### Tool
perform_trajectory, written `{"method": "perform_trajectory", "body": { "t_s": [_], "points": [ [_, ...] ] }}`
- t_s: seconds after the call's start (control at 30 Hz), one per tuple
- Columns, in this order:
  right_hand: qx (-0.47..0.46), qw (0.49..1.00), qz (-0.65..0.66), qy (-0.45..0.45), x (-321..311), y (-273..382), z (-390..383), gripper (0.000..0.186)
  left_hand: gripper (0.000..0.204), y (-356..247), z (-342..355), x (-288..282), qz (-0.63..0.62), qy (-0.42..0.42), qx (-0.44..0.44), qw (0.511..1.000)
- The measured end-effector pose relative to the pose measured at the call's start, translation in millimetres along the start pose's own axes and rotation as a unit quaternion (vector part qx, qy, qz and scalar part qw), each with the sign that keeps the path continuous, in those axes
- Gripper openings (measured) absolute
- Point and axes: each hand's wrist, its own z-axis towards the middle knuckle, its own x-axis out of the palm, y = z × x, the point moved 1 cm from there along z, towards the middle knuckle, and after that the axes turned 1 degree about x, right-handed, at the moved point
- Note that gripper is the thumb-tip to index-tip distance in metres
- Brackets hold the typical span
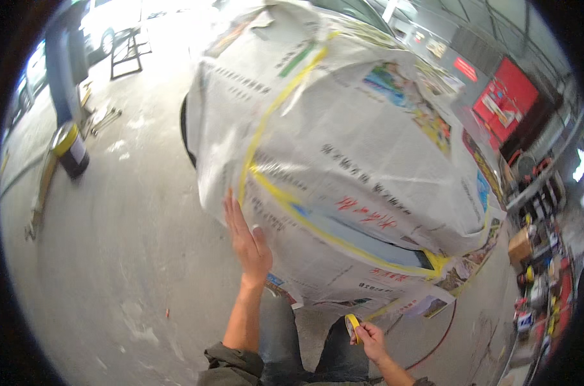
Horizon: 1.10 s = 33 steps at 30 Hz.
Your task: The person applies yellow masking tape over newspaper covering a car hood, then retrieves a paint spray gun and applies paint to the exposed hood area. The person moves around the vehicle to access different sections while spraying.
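Newspaper covering (pixel 369 167) spreads rightward from the flat-stretched left hand (pixel 249 246) — ahead of the right hand (pixel 372 340) gripping a tape roll (pixel 352 328).

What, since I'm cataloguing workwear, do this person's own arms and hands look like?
The left hand and right hand are bare, with no gloves. An olive-grey sleeve is bunched around the left forearm, leaving most of it uncovered. On the right, only a dark sleeve edge shows at the picture's lower border. Finer markings are unclear.
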Motion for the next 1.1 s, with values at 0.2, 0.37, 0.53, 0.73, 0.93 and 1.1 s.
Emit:
{"method": "perform_trajectory", "body": {
  "t_s": [0.2, 0.37, 0.53, 0.73, 0.93, 1.1],
  "points": [
    [-0.029, 0.964, -0.263, 0.038, -9.9, 135.5, -50.5, 0.023, 0.062, -101.2, 188.7, 44.2, 0.058, 0.204, 0.093, 0.973],
    [-0.328, 0.871, -0.359, -0.075, -45.6, 327.2, -35.3, 0.021, 0.058, -119.0, 226.7, 63.4, 0.191, 0.287, 0.129, 0.93],
    [-0.456, 0.743, -0.423, -0.246, -78.4, 497.7, 77.0, 0.016, 0.055, -144.5, 187.4, -10.2, 0.112, 0.389, -0.062, 0.912],
    [-0.31, 0.768, -0.47, -0.304, -113.7, 527.2, 145.2, 0.057, 0.053, -253.7, 25.9, -128.2, 0.161, 0.58, -0.226, 0.766],
    [-0.088, 0.954, -0.228, -0.172, -28.2, 292.9, -90.7, 0.053, 0.053, -253.9, -17.9, -333.5, 0.159, 0.799, -0.183, 0.55],
    [0.433, 0.854, -0.161, -0.24, -11.5, 66.9, -465.5, 0.022, 0.046, -216.7, 112.8, -265.6, 0.235, 0.841, -0.209, 0.44]
  ]
}}
